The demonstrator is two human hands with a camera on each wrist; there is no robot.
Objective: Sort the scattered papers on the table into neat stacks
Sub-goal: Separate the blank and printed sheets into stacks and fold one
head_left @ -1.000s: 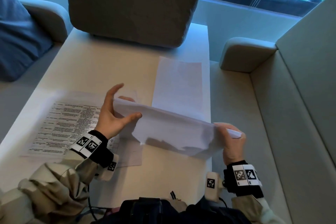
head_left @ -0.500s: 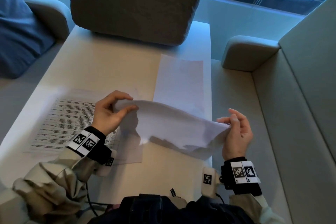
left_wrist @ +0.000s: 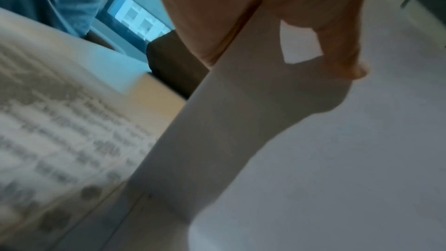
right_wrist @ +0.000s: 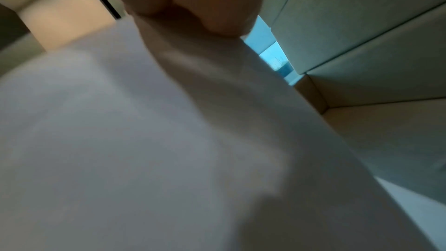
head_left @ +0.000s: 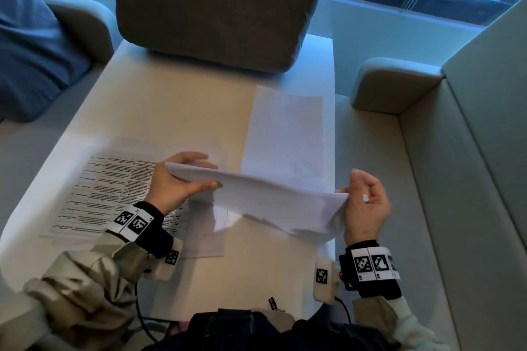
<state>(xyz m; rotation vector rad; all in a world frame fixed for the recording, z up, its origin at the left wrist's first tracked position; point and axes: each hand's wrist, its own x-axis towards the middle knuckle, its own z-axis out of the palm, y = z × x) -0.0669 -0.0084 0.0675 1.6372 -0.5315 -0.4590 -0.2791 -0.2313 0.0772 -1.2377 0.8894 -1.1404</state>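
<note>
Paper held in your hands: a thin stack of blank sheets [head_left: 273, 196] is raised above the near right part of the tabletop [head_left: 176, 111], spanning from one hand to the other and sagging toward you. Your left hand [head_left: 176, 182] pinches the stack's left end, thumb on the near face and fingers [head_left: 196, 157] curled over the far edge; the left wrist view confirms the thumb pressed against the paper. Your right hand [head_left: 366, 205] pinches the right corner between thumb and fingertips, with the remaining fingers loosely curled.

Flat on the tabletop you have a printed sheet [head_left: 105, 194] with dense text at the left, partly under your left forearm, and a blank white sheet [head_left: 285, 134] along the right edge, its near end hidden behind the held stack. A further pale sheet [head_left: 205, 239] lies beneath the printed one, its corner showing near your left wrist.

A grey cushion [head_left: 216, 8] stands at the far end of the tabletop. Beige bench seating [head_left: 427, 179] runs along your right.
</note>
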